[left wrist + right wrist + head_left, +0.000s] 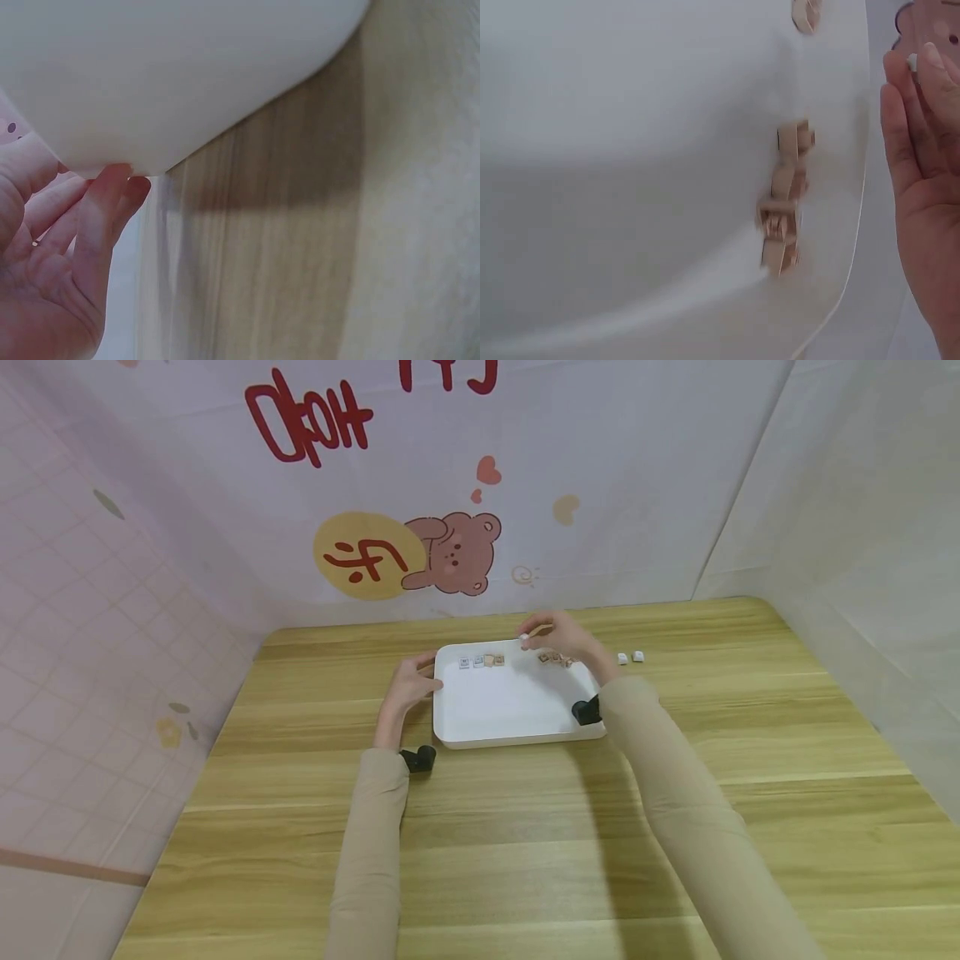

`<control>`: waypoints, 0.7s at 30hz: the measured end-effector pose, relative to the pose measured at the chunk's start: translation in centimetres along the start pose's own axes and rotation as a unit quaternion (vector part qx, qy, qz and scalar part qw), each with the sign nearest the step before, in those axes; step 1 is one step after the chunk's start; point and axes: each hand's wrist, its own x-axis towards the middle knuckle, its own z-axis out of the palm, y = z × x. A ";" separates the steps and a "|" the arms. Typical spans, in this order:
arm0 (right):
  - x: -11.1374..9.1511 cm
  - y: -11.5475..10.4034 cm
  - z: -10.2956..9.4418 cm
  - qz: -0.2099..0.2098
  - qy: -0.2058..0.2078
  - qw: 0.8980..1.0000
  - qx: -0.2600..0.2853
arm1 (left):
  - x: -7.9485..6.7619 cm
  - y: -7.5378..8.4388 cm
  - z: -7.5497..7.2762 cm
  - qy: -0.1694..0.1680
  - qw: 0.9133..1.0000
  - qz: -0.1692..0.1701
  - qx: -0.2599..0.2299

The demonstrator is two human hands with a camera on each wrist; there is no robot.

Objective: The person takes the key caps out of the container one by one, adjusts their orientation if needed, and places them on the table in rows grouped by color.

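My right hand point(558, 635) pinches a small white keycap point(523, 638) between thumb and fingertips, over the far rim of a shallow white tray point(495, 710). In the right wrist view only a bit of that keycap point(913, 62) shows. At the tray's left end, my left hand point(411, 683) grips the wall, its fingertips point(112, 174) at the tray's corner. Along the far side inside the tray lie white keycaps point(464, 662) and tan keycaps point(494, 660) on the left. Below my right hand is another tan group point(777, 217), some tipped with their hollow undersides showing.
Two white keycaps point(630, 657) sit on the wooden table point(480, 843), right of the tray. A white cloth with a printed bear point(453, 556) hangs behind the table's far edge. Dark wrist mounts point(420, 759) are on both wrists.
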 end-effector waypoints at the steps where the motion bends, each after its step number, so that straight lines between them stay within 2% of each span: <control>1: -0.2 0.2 -0.5 -0.006 0.004 1.000 0.009 | 0.0 0.0 0.0 -0.001 1.000 0.000 0.000; 6: -1.3 1.6 -2.8 -0.013 0.019 0.998 0.051 | 0.0 0.1 0.1 0.001 1.000 -0.004 0.004; 12: -3.0 3.3 -5.0 -0.002 0.071 0.995 0.073 | 0.0 0.2 0.0 0.004 1.000 -0.013 0.008; 21: -5.5 5.9 -8.3 0.035 0.135 0.990 0.023 | -0.1 0.3 0.1 0.006 1.000 -0.023 0.008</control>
